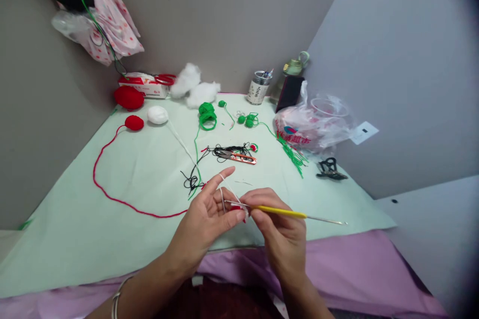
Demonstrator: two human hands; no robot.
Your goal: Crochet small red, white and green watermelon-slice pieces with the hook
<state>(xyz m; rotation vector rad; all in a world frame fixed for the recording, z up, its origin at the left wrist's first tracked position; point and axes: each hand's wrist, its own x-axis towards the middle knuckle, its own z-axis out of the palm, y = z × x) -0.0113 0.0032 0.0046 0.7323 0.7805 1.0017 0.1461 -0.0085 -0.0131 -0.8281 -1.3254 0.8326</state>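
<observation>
My left hand [213, 212] pinches a small red and white crochet piece [242, 209] between thumb and fingers. White yarn [232, 187] loops over its raised index finger and runs down to the piece. My right hand [282, 224] grips a crochet hook [280, 211] by its yellow handle. The hook's thin metal tip lies at the piece, next to the white yarn, and its other metal end points right. A red strand [138, 209] trails from my left hand to a red yarn ball [133, 122]. Part of the piece is hidden by my fingers.
Beyond my hands lie thread snips [243, 158] with tangled black yarn [191, 181]. Farther back are a white yarn ball [157, 115], green yarn [207, 115], white stuffing [203, 94] and a pen tin [259, 88]. A plastic bag [307, 127] and black hair clip [331, 169] are at right.
</observation>
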